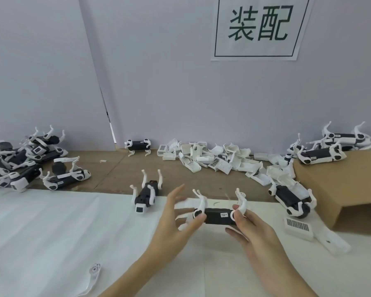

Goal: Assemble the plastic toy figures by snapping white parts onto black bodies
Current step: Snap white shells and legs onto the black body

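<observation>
we hold a black toy body [217, 215] level above the white sheet [51, 232], its white legs [202, 203] pointing up; our right hand [247, 227] grips its right end, thumb by the white ring, while our left hand [176, 217] touches the left end with the thumb, its fingers spread and blurred, another toy [147, 195] lies just behind, a loose white leg [94, 273] sits near the front edge, and white covers [212, 159] are heaped by the wall
</observation>
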Tool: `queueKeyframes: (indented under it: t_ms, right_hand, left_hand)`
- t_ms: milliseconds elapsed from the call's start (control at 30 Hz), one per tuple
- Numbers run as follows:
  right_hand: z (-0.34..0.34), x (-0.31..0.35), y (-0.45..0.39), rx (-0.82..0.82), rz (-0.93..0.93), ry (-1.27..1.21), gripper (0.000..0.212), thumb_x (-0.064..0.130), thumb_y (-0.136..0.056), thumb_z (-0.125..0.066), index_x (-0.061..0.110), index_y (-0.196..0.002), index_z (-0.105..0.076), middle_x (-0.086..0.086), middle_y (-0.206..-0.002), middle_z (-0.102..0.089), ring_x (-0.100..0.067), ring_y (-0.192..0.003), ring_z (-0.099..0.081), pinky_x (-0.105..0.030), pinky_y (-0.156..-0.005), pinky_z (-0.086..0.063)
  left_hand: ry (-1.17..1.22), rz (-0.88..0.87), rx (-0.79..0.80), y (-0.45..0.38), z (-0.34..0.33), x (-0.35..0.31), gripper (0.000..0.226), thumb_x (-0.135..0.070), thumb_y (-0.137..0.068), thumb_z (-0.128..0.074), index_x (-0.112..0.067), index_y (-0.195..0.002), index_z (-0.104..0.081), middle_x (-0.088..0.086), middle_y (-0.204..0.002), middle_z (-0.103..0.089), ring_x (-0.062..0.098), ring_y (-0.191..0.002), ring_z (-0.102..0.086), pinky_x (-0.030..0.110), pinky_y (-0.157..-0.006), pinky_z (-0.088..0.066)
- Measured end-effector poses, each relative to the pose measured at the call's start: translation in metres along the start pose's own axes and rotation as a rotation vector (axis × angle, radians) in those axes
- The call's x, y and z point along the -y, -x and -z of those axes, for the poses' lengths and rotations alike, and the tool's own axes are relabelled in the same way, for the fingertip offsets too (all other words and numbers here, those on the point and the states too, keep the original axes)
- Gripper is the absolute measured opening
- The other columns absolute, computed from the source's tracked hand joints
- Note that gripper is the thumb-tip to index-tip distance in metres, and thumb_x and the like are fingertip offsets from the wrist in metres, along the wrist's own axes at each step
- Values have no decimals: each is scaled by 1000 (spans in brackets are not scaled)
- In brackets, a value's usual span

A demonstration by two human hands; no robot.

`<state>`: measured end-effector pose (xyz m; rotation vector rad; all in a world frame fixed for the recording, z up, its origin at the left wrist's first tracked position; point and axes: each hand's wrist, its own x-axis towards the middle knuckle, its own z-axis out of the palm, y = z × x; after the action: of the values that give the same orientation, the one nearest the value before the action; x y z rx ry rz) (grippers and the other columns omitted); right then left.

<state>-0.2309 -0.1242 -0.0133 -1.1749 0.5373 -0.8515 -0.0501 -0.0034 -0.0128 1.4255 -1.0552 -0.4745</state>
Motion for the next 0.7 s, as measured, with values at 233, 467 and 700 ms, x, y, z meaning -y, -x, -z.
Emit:
queueKeyframes:
  t_ms: [233, 467, 700]
  right_hand:
    - [-7, 3, 10, -11, 29, 220, 53, 50, -81, -68, 12, -118, -73, -2, -108, -80, -22, -100, -77, -38, -85, -57]
    - [-8, 13, 15, 44, 23, 241, 56, 53, -87, -75, 18, -130, -66, -2, -118, -77, -25, -104, -76, -38, -79, -59]
    - [6, 29, 12, 256, -343, -270, 51, 64, -98, -49, 34, -136, -65, -17, -139, -65, -51, -119, -64, -34, -71, -62]
  left_hand:
    - [106, 201, 60, 0, 2, -8, 52, -71, -90, -65, -40, -131, -64, -6, -112, -79, 14, -112, -71, 31, -101, -51]
    - [159, 161, 56, 5, 1, -12, 57, -53, -83, -71, -42, -137, -58, -21, -120, -75, -3, -111, -70, 2, -85, -45]
    - [-47, -37, 267, 2, 17, -8, 63, -18, -90, -84, -40, -143, -57, -10, -141, -64, 13, -129, -62, 20, -101, -51]
